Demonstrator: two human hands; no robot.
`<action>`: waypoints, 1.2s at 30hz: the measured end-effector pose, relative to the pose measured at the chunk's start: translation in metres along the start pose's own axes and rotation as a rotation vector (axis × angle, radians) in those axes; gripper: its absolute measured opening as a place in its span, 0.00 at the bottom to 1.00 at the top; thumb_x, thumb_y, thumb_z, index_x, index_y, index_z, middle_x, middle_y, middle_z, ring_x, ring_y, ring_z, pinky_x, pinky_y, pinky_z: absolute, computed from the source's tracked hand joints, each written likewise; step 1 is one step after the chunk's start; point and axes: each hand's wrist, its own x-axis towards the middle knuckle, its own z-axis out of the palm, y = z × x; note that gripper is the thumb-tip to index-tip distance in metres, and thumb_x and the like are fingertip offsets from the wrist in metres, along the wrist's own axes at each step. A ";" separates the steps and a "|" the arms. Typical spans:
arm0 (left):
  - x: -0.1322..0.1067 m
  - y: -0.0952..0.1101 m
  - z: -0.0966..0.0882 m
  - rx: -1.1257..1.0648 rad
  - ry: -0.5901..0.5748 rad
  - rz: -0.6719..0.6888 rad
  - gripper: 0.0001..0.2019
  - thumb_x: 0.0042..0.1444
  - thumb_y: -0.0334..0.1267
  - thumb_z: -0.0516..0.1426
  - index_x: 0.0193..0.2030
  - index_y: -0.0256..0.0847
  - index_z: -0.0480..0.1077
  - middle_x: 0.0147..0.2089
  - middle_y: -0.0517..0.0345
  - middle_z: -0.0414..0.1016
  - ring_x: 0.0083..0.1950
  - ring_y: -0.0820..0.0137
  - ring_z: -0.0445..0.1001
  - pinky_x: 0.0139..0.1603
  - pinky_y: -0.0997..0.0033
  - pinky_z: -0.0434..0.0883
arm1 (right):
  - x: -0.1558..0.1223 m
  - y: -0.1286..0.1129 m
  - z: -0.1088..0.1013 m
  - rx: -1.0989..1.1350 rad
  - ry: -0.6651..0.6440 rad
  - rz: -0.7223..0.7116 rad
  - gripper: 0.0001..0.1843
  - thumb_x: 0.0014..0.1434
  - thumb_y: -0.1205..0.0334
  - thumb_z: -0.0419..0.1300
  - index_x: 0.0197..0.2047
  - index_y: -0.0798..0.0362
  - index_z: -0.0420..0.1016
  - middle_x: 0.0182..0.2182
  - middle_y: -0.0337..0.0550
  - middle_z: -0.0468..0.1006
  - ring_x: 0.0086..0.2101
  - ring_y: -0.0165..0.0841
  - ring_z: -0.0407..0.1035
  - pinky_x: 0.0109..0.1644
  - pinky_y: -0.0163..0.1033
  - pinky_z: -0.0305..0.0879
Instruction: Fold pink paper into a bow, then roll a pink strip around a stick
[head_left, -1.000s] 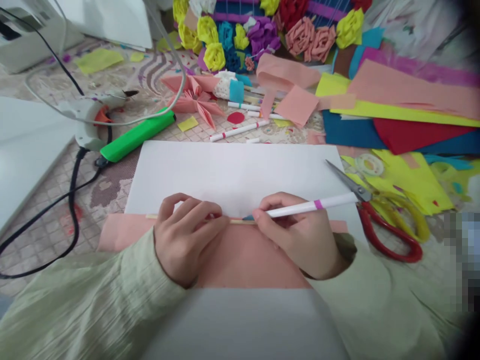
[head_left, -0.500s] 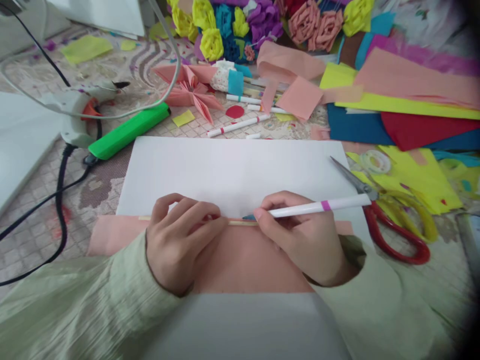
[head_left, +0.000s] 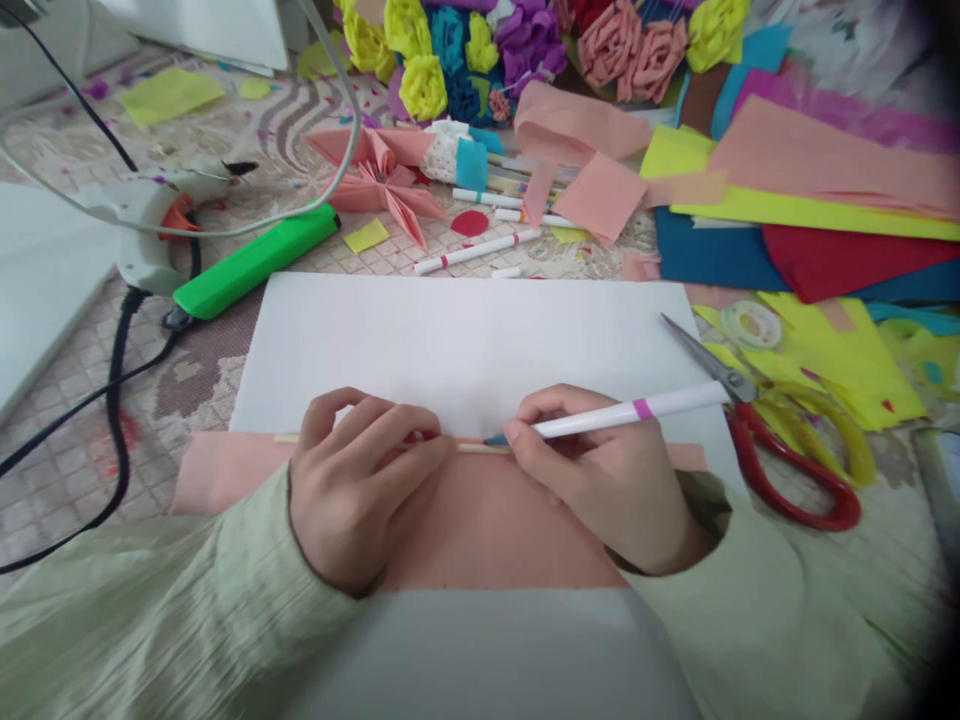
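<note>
My left hand (head_left: 364, 485) rests with bent fingers on a thin pale stick (head_left: 471, 449), holding it down along the far edge of a salmon-pink sheet of paper (head_left: 495, 540). The fingertips are partly hidden behind the hand. In a writing grip, my right hand (head_left: 600, 470) is closed on a white felt-tip pen (head_left: 622, 416) with a magenta band. The pen's bluish tip touches or hovers just at the stick, right of my left thumb. Beneath the pink paper lies a large white sheet (head_left: 465, 335).
Scissors (head_left: 799, 430) with red and yellow handles lie right of my right hand, by a tape roll (head_left: 750, 325). At left are a glue gun (head_left: 154, 255), cables and a green highlighter (head_left: 259, 262). Coloured paper (head_left: 817, 165), pens and paper flowers (head_left: 424, 88) fill the back.
The pen in my right hand has tilted slightly, its back end shifting a little left. Its tip has moved barely left and down along the stick. My left hand stays in place.
</note>
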 end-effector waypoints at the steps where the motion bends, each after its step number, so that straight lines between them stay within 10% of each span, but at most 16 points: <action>1: 0.000 0.000 0.000 0.003 0.001 0.004 0.09 0.53 0.31 0.50 0.32 0.48 0.69 0.32 0.63 0.73 0.30 0.72 0.68 0.41 0.61 0.61 | 0.000 0.000 0.000 -0.001 0.001 0.004 0.04 0.48 0.66 0.57 0.24 0.55 0.67 0.14 0.32 0.64 0.14 0.20 0.56 0.16 0.25 0.53; 16: -0.001 0.000 0.001 0.012 0.014 0.007 0.09 0.53 0.30 0.50 0.31 0.47 0.69 0.32 0.63 0.73 0.30 0.72 0.68 0.43 0.61 0.61 | -0.002 -0.002 -0.004 0.198 0.067 0.075 0.06 0.50 0.62 0.57 0.26 0.55 0.66 0.13 0.31 0.65 0.12 0.21 0.58 0.13 0.27 0.55; 29: 0.001 -0.004 0.001 0.090 0.047 0.114 0.08 0.52 0.31 0.51 0.29 0.47 0.69 0.31 0.64 0.73 0.29 0.74 0.69 0.41 0.63 0.61 | -0.065 0.013 -0.062 0.010 0.697 -0.206 0.10 0.56 0.64 0.51 0.41 0.50 0.70 0.23 0.37 0.71 0.15 0.26 0.64 0.13 0.33 0.60; 36: -0.003 -0.008 0.003 0.017 0.000 0.080 0.08 0.53 0.33 0.50 0.33 0.49 0.68 0.34 0.63 0.73 0.33 0.71 0.70 0.44 0.62 0.60 | -0.103 0.058 -0.067 -0.793 0.309 -0.446 0.19 0.51 0.67 0.56 0.48 0.51 0.67 0.44 0.46 0.72 0.49 0.40 0.63 0.50 0.45 0.64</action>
